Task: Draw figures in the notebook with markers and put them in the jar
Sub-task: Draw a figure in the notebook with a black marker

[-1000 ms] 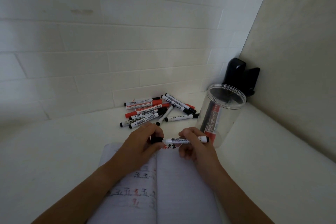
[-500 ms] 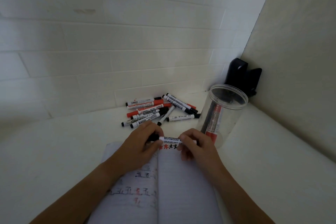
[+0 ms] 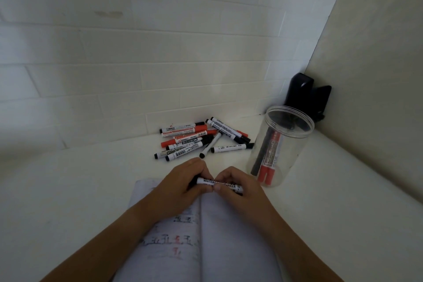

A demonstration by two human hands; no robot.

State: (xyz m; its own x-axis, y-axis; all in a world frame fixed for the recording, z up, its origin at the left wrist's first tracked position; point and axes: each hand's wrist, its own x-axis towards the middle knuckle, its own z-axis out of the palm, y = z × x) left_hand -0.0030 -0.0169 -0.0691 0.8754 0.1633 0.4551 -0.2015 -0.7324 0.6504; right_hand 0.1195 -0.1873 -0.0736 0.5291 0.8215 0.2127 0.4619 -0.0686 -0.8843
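Note:
An open notebook (image 3: 229, 231) lies in front of me, with small red and black figures drawn on its left page. Over its top edge both hands hold one black-and-white whiteboard marker (image 3: 209, 181) level. My left hand (image 3: 183, 186) grips the left end, where the black cap sits. My right hand (image 3: 238, 186) pinches the barrel at the right. The two hands touch at the middle. A clear plastic jar (image 3: 290, 151) stands open to the right, with a few red and black markers inside.
A pile of several red and black markers (image 3: 199, 138) lies behind the notebook near the tiled wall. A black object (image 3: 306, 96) leans in the corner behind the jar. A beige wall closes the right side.
My hands have come together along the marker, and less of its barrel shows. The right end, which stuck out past my right hand before, is covered.

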